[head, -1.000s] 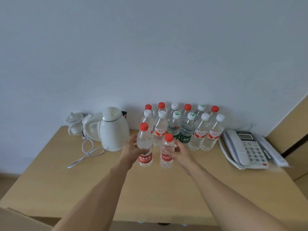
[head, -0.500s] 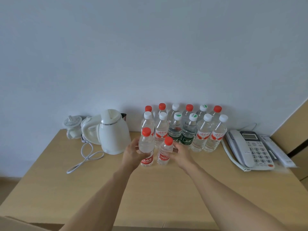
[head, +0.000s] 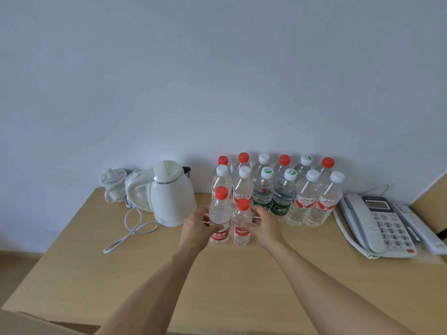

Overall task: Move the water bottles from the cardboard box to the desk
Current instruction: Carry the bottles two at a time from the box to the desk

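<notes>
Clear plastic under both palms: my left hand curls round the taller red-capped bottle, and my right hand curls round the shorter red-capped bottle, fingers wrapped on each body at about label height. Both bottles stand upright, just beside one another, and their bases appear to meet the counter; whether full weight is already on the wood I cannot tell.

Step in hand, as I judge it: setting down one pair, starting a third row in front of the stock already placed. At twelve o'clock from my hands stand the two rows of bottles against the wall, caps red, white and green-marked, closely packed. The new pair sits at the left end of that block, near the front row.

Outward: at ten o'clock the white kettle with its loose cord, and a small white lidded cup beyond it; at three o'clock the desk telephone. A corner of the cardboard box shows at seven o'clock, at the near edge of view; its contents are hidden.

Next move, as I judge it: uncurl both hands outward, without nudging the pair or toppling the row behind, then draw back toward the box for any bottles left.
</notes>
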Demonstrator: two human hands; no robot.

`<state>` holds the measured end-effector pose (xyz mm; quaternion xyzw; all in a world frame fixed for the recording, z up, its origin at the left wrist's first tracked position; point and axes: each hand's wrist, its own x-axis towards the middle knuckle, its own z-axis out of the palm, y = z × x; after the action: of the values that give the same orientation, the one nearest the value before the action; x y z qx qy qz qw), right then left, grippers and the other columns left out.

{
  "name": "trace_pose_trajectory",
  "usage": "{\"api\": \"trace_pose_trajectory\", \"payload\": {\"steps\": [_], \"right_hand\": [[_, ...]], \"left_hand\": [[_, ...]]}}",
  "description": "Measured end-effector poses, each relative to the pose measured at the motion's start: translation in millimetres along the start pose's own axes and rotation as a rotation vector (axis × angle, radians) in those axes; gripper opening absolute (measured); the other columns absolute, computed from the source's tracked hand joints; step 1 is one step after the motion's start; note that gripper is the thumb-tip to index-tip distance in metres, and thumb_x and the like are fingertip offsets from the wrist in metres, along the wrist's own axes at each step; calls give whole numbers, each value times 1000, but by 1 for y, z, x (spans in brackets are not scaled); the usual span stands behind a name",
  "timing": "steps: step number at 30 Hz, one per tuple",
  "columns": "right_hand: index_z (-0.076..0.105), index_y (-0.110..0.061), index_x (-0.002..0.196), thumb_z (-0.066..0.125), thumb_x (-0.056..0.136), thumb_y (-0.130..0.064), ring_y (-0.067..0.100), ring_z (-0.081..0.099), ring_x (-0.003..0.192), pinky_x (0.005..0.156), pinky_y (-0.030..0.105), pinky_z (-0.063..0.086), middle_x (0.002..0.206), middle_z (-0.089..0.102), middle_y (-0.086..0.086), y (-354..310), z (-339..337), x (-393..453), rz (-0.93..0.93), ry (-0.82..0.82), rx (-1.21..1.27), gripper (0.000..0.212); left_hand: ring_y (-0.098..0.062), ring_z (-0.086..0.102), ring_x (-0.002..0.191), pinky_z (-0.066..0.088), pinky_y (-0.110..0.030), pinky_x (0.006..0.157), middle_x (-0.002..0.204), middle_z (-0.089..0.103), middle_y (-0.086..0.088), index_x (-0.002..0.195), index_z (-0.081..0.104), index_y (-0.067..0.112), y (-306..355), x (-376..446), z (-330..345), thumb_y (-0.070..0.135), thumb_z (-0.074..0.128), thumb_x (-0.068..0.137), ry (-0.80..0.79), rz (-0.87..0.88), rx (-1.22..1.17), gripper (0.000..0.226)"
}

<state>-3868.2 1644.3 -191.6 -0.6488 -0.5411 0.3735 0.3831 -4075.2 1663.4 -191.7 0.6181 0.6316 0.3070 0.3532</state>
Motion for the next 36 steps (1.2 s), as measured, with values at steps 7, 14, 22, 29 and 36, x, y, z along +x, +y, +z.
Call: {"api": "trace_pose_trajectory", "payload": {"steps": [7, 14, 22, 29, 36], "right_hand": [[60, -14, 124, 82, 83, -17, 7, 65, 100, 90, 21, 50, 104, 65, -11, -4, 5, 7, -40, 82, -27, 46], [61, -12, 120, 80, 84, -10, 7, 63, 100, 77, 3, 44, 105, 62, -11, -4, 5, 9, -86, 113, -76, 41], [60, -11, 127, 82, 84, -17, 14, 64, 101, 71, 0, 41, 108, 66, -1, -4, 1, 13, -88, 106, -118, 49], [60, -16, 126, 86, 79, -24, 7, 65, 96, 70, 2, 44, 101, 64, -10, -8, -3, 11, -67, 80, -82, 54], [61, -13, 125, 84, 81, -16, 18, 67, 101, 81, 18, 48, 107, 68, 2, -8, 3, 11, -77, 123, -105, 50]], "left_hand": [[-4, 66, 80, 42, -12, 59, 94, 71, 1, 118, 70, 18, 7, 10, 5, 21, 88, 75, 24, -33, -23, 46], [-4, 65, 79, 44, -13, 62, 90, 70, 3, 117, 71, 19, 7, 17, 9, 21, 87, 75, 42, -41, -22, 44], [-9, 65, 78, 44, -14, 60, 89, 73, 1, 113, 73, 14, 7, 16, 8, 19, 85, 78, 25, -60, -2, 38], [-13, 63, 94, 44, -25, 70, 102, 69, 3, 129, 61, 25, 7, 12, 7, 35, 86, 76, 2, -42, 61, 59], [-15, 64, 87, 43, -24, 61, 96, 73, -3, 126, 64, 19, 9, 16, 9, 26, 82, 82, 32, -51, 33, 48]]}}
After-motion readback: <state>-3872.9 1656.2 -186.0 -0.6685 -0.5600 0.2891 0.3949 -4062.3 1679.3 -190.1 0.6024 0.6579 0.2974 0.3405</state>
